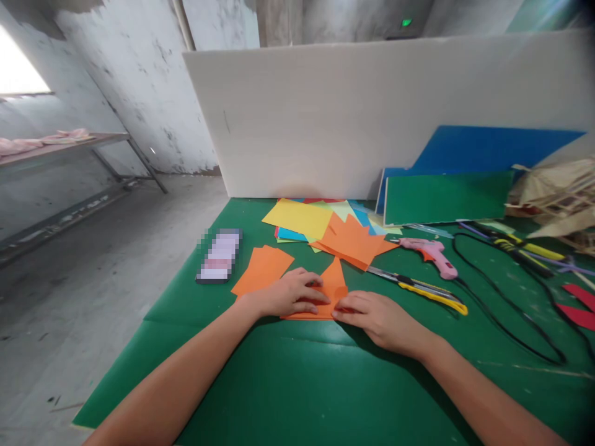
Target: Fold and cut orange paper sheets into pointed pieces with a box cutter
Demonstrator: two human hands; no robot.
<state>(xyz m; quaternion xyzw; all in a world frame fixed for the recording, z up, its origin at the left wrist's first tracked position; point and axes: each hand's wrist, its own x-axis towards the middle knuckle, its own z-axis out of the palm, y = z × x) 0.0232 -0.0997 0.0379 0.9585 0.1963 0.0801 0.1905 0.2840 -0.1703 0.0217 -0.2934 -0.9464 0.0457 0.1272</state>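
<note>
Both forearms are bare to the elbow, with no sleeves, rings or watch.

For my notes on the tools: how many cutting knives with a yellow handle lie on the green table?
1. The yellow utility knife lies right of the right hand, near the pink glue gun. More may be hidden in the clutter at the far right.

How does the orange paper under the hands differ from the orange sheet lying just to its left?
The orange paper under the hands is folded, with a point sticking up; the orange sheet to its left lies flat and looks like a plain rectangle. The folded paper is pressed by the left hand and right hand; the flat sheet lies loose beside the left hand. Both are orange and rest on the green table cover.
</note>
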